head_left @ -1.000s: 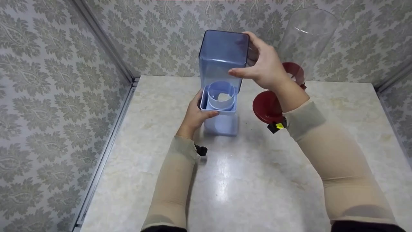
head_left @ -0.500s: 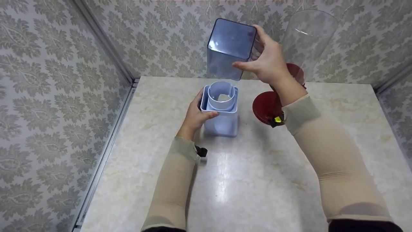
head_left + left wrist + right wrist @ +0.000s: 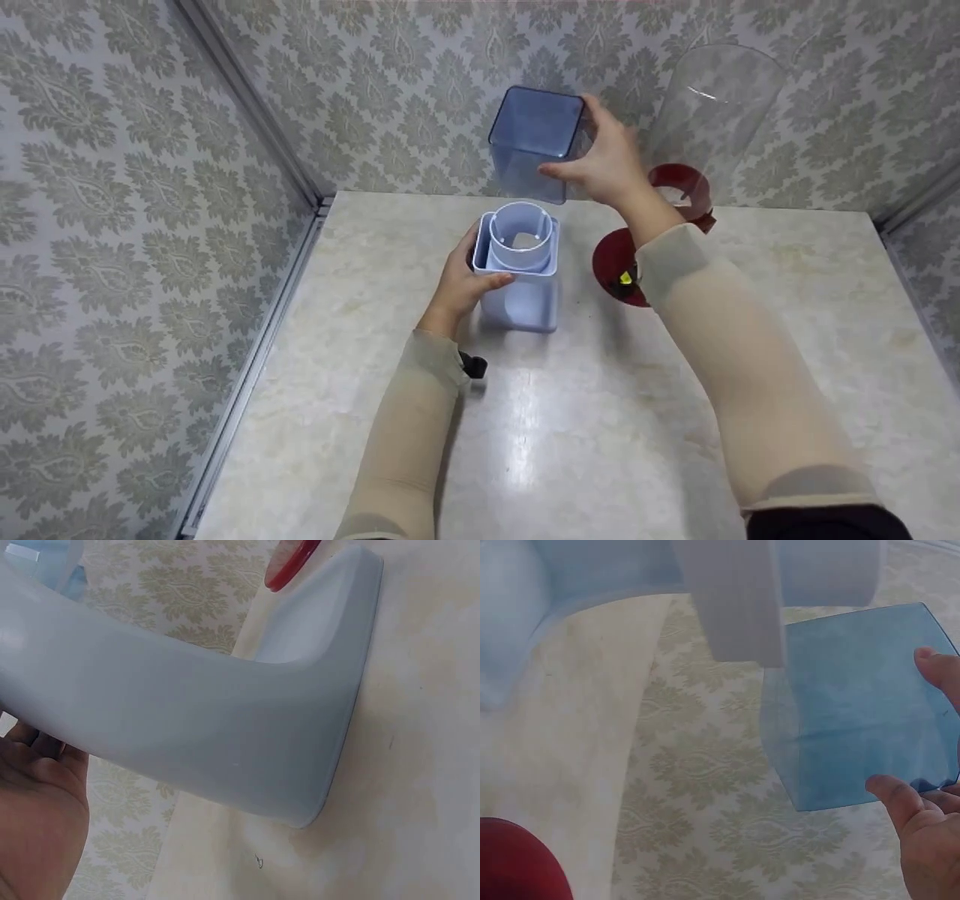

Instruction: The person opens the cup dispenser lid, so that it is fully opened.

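A pale blue plastic stand point(image 3: 517, 304) with a square top and a round collar point(image 3: 520, 238) stands on the table. My left hand point(image 3: 461, 285) grips its upper rim from the left, thumb across the front; in the left wrist view the curved body of the stand point(image 3: 172, 705) fills much of the picture. My right hand point(image 3: 607, 157) holds a see-through blue square container point(image 3: 536, 124), closed end up, above and behind the stand. Thumb and fingers pinch the sides of the container point(image 3: 862, 705) in the right wrist view, where it is apart from the stand.
Right of the stand is a red stand with a round base point(image 3: 615, 262) and a ring holder point(image 3: 682, 184), partly behind my right forearm. A tall clear cylinder point(image 3: 716, 105) rises from it. A patterned wall point(image 3: 420, 97) borders the table point(image 3: 360, 300) at the back.
The blue container has lifted off the stand's collar in my right hand and now hangs apart, up and slightly right. My left hand keeps its grip on the stand. The head view has shifted slightly.
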`<state>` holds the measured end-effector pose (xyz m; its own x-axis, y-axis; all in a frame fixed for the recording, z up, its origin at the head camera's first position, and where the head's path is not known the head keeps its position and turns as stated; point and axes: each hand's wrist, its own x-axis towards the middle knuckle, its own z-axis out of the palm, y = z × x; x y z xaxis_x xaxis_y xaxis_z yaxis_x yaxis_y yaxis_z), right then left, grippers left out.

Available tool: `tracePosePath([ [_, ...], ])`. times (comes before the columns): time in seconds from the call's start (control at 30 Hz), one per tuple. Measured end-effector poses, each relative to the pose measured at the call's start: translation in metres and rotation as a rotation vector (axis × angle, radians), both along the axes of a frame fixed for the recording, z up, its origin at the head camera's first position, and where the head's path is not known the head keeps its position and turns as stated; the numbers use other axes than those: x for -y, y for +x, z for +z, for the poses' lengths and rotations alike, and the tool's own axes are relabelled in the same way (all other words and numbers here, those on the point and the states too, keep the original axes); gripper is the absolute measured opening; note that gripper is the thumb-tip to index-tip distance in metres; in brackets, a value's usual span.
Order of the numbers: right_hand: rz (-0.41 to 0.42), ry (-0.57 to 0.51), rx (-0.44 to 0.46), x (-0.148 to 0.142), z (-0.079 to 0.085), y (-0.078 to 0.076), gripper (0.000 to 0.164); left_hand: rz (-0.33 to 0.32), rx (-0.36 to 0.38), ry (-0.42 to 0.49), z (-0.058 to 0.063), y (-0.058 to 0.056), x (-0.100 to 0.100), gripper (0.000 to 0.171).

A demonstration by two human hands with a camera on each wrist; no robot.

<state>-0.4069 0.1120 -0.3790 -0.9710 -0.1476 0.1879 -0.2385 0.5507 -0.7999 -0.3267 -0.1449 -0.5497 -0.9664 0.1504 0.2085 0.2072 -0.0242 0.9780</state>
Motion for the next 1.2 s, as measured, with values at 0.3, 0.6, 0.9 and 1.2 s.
tracePosePath([
  [0.3, -0.035, 0.071, 0.086, 0.010, -0.044, -0.016, 0.117, 0.006, -0.007, 0.004, -0.003, 0.000, -0.003, 0.155],
  [0.6, -0.020, 0.045, 0.196, 0.010, -0.087, -0.027, 0.113, -0.004, -0.012, 0.029, -0.005, 0.000, -0.002, 0.142],
  [0.9, 0.034, 0.022, 0.239, 0.006, -0.118, -0.029, 0.102, 0.010, 0.010, 0.010, -0.008, 0.005, -0.001, 0.135],
  [1.2, 0.081, -0.224, 0.256, 0.001, -0.126, -0.029, 0.091, 0.003, -0.021, 0.051, -0.006, 0.000, -0.005, 0.166],
])
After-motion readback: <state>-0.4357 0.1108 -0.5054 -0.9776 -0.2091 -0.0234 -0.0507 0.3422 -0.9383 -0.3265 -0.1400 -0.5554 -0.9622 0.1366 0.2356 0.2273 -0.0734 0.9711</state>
